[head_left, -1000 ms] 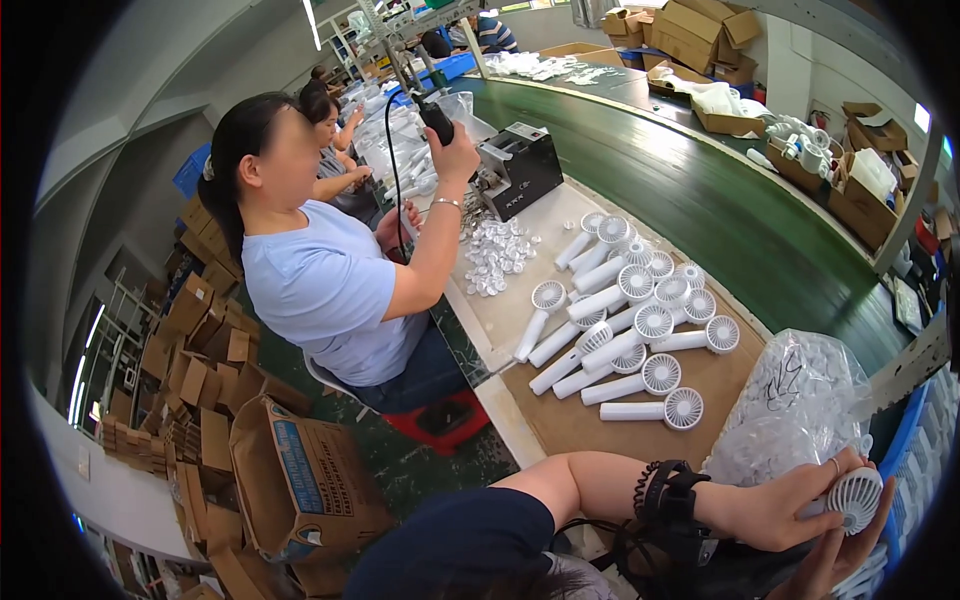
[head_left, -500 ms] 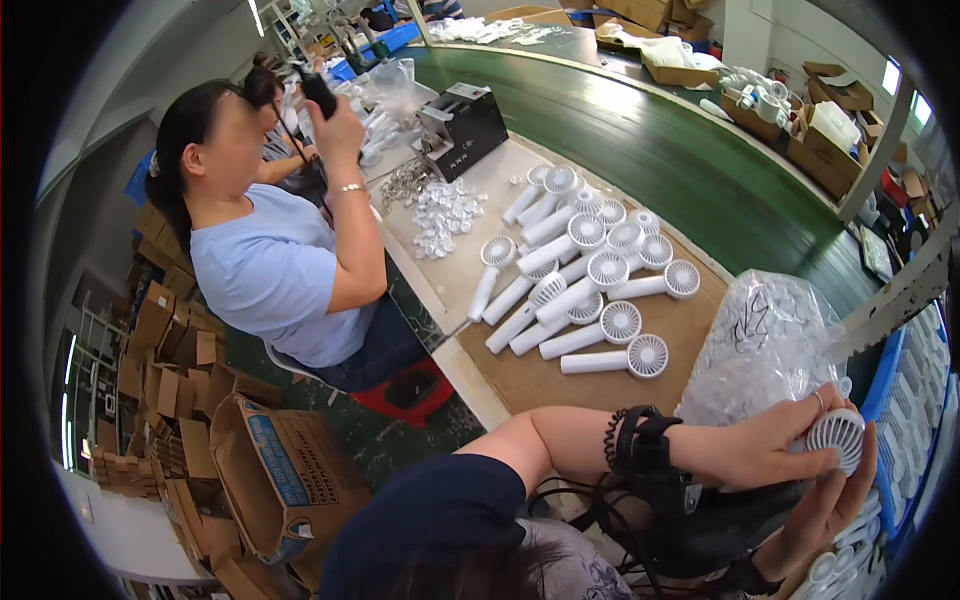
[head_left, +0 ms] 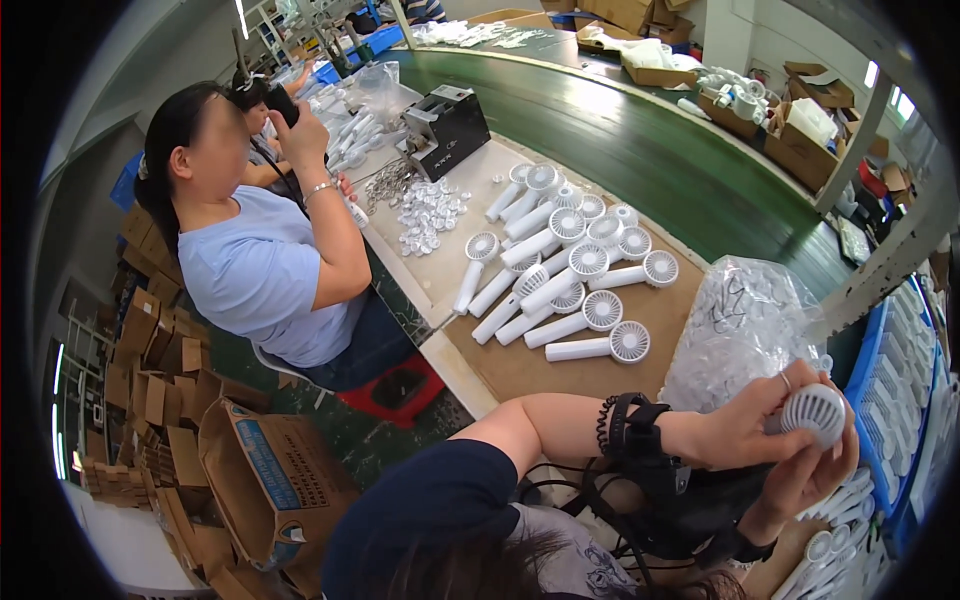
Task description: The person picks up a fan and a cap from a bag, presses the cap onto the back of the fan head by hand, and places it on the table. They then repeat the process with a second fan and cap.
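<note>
At the right I hold a small white handheld fan (head_left: pixel 815 414), its round slatted head facing up. My left hand (head_left: pixel 745 425) grips it from the left, thumb and fingers closed about the head. From below, my right hand (head_left: pixel 802 482) closes on the same fan; its handle is hidden by the hands. A clear plastic bag (head_left: pixel 735 335) of small clear parts lies just beyond my left hand. Farther left, a group of white handheld fans (head_left: pixel 588 262) lies on brown cardboard (head_left: pixel 590 385), heads mostly toward the right.
A co-worker (head_left: pixel 270 250) sits at the left, raising a black tool. Small clear pieces (head_left: pixel 432 215) and a black box-shaped device (head_left: pixel 445 130) occupy the bench. Beyond runs a green conveyor belt (head_left: pixel 640 165). Blue crates (head_left: pixel 880 400) of white parts and a metal post (head_left: pixel 895 255) stand right.
Both my hands have shifted slightly left with the fan, and its head has tilted a little. The whole view has moved slightly. The co-worker's raised tool is lower.
</note>
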A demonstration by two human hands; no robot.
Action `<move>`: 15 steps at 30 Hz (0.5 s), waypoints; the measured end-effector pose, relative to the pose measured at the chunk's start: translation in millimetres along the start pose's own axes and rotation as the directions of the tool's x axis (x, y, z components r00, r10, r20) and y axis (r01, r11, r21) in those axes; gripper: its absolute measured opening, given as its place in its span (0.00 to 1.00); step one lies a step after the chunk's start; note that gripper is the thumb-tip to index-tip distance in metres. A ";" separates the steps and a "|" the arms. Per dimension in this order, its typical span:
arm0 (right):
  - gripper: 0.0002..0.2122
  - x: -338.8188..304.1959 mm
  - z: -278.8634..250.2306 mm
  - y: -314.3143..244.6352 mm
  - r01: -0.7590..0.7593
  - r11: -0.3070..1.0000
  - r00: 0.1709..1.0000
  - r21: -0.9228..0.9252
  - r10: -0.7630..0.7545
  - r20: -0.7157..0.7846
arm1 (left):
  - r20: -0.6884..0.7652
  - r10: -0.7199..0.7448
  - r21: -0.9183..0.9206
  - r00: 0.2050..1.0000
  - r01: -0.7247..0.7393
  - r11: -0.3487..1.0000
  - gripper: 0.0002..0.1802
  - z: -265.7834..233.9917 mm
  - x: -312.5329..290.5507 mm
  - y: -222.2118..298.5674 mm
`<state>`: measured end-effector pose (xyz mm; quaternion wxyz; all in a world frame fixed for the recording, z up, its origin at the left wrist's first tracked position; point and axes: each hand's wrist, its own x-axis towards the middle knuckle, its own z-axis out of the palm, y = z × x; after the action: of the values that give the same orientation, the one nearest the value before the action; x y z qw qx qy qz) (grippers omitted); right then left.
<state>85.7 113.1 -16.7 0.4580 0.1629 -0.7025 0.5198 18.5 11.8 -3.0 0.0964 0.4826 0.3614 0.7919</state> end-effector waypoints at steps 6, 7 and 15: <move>0.26 27.7 14.9 -12.2 -0.135 0.991 0.991 -0.015 0.135 -0.024 | -0.180 -0.243 -0.075 0.953 0.233 0.970 0.18 -29.3 -0.7 2.6; 0.26 29.1 14.9 -15.7 -0.131 0.991 0.990 0.002 0.131 -0.044 | -0.247 -0.230 0.007 0.941 0.239 0.971 0.19 -45.9 1.6 8.8; 0.22 26.7 2.1 -27.2 -0.201 0.975 0.979 -0.095 0.204 0.016 | -0.392 0.245 0.918 0.887 0.396 0.036 0.24 -277.0 -80.9 111.8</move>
<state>89.8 106.8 20.8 0.4005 0.0757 -0.7449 0.5282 -148.9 -242.1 -60.4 -0.3081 0.1922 0.8434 0.3960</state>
